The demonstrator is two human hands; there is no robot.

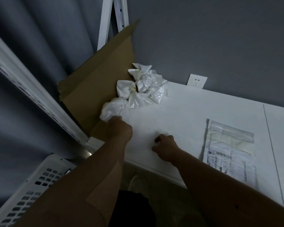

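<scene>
Gripping a crumpled white plastic bag [112,108], the left hand [120,128] has its fingers curled round the bag's near end at the lower right edge of the flattened brown cardboard sheet [98,82], probably to draw it from the heap of crumpled white plastic bags [147,86] lying against the cardboard's right side. The right hand [165,149] rests on the white tabletop [179,115] right of the cardboard, fingers curled under; whether they pinch anything is unclear. Farther right of the cardboard lies a flat white mailer pouch with a printed label [229,149], likely smoothed and set aside. Dim light blurs its print.
</scene>
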